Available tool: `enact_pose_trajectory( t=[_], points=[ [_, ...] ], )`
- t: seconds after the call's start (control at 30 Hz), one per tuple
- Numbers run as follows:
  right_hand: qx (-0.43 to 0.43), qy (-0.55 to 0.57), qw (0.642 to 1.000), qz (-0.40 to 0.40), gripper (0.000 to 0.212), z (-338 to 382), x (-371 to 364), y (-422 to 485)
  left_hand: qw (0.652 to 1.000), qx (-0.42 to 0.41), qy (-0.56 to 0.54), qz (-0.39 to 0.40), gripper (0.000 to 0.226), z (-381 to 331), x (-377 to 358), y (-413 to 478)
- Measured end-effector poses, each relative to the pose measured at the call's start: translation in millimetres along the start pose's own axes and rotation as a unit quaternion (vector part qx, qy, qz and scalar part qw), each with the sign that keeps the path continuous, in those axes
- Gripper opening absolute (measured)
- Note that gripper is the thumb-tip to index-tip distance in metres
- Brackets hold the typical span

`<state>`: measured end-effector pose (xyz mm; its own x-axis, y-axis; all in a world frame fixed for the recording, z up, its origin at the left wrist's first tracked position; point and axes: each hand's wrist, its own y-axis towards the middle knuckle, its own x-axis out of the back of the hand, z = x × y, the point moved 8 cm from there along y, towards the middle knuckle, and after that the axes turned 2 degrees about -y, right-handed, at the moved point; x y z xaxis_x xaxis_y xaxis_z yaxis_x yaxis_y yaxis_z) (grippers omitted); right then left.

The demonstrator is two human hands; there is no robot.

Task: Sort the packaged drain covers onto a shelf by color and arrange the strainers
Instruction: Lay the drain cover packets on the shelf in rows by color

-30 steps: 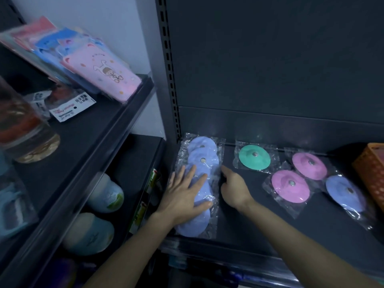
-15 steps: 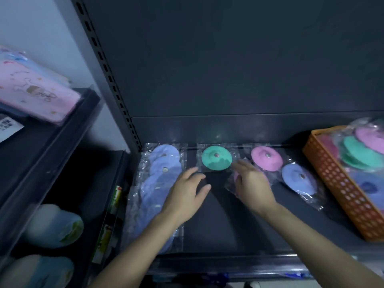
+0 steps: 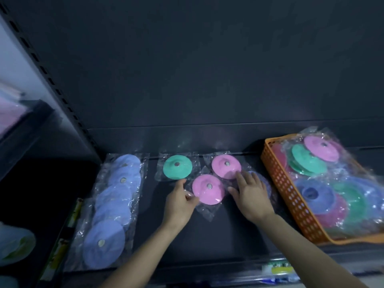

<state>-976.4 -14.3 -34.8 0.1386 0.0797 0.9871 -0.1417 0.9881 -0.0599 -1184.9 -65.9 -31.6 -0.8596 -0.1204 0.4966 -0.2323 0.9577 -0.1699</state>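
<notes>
The dark metal shelf (image 3: 207, 235) carries bagged round covers — an overlapping blue row (image 3: 112, 206) left of the left hand (image 3: 178, 204), a green one (image 3: 177, 167) beyond it, two pink ones (image 3: 208, 192) between the hands — and an orange perforated plastic basket (image 3: 291, 196) beside the right hand (image 3: 250, 196).

Left hand (image 3: 180, 201) fingertips pinched, right hand (image 3: 250, 195) flat, fingers spread

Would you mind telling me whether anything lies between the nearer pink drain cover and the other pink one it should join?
Nothing visible does. The nearer pink drain cover lies just in front of the farther pink drain cover, their clear bags already overlapping, with only bare shelf around them.
</notes>
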Motion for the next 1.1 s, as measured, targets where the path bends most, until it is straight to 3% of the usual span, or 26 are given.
enact_pose_trajectory(
  t=[0.2,0.37,0.77,0.87,0.97,1.1],
  points=[
    [0.018,0.035,0.999,-0.005,0.059,-38,4,1,0.996,-0.028,-0.065,-0.061,0.043,-11,4,-2],
    [0.036,0.086,0.996,0.012,0.059,-58,7,1,0.983,-0.035,-0.157,-0.084,0.05,-24,9,2],
    [0.039,0.056,0.998,0.015,0.045,-140,15,15,0.988,-0.07,-0.139,0.013,0.044,-74,-40,25],
    [0.058,0.038,0.998,-0.01,0.046,-135,25,17,0.994,-0.051,-0.096,0.027,0.04,-73,-53,40],
    [0.13,0.051,0.989,-0.058,0.041,-103,41,10,0.998,-0.061,0.028,0.005,0.041,-74,-59,52],
    [0.177,0.129,0.976,0.0,0.052,-60,36,5,0.987,-0.086,0.135,-0.019,0.05,-76,-64,66]
  ],
)
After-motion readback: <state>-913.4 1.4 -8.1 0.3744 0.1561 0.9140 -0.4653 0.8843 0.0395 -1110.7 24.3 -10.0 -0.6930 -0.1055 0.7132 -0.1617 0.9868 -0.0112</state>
